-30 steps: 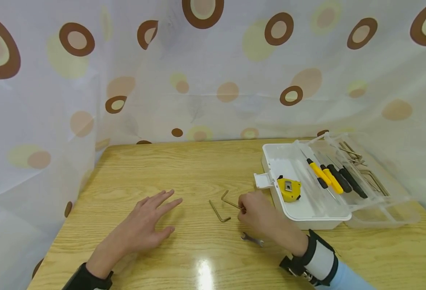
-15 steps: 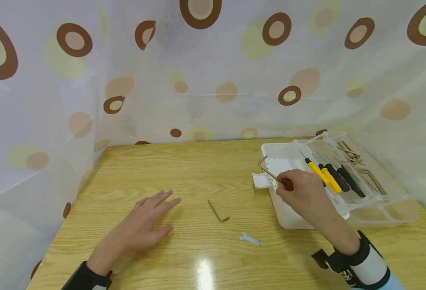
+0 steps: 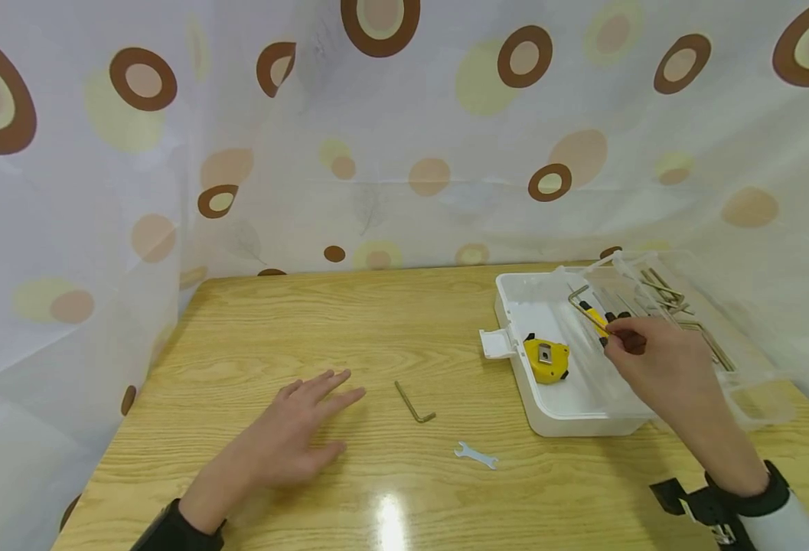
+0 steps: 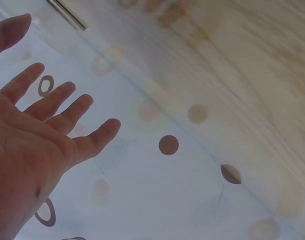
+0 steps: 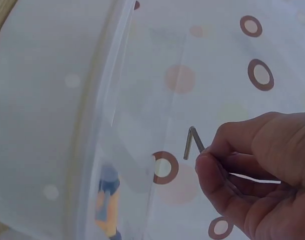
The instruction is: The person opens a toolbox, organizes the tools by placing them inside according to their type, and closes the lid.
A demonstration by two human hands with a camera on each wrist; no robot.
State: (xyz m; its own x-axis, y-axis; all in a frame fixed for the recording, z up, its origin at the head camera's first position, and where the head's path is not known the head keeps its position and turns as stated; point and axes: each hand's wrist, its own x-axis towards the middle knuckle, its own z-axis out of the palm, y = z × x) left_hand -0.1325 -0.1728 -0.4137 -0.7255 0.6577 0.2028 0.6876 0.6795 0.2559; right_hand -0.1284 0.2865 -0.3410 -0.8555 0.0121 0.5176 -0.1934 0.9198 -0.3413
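Observation:
My right hand (image 3: 673,367) pinches an L-shaped hex key (image 3: 586,312) over the right side of the open toolbox (image 3: 535,413). In the right wrist view the bent end of that hex key (image 5: 190,140) sticks out past thumb and forefinger. Low over the left part of the table, my left hand (image 3: 294,436) has its fingers spread and holds nothing; the left wrist view shows its bare palm (image 4: 32,150). A second hex key (image 3: 411,402) lies on the wood to the right of it. Nearer the front lies a small open-ended wrench (image 3: 476,455).
A yellow tape measure (image 3: 547,361) sits in the white toolbox. Screwdrivers (image 3: 592,314), partly hidden by my right hand, and more hex keys (image 3: 662,289) lie in its clear lid section. A latch flap (image 3: 496,344) juts out leftward. Patterned curtain (image 3: 376,153) hangs behind the table.
My right hand has picked up one hex key from the table and carried it right, across the toolbox. The left hand has shifted slightly to the right.

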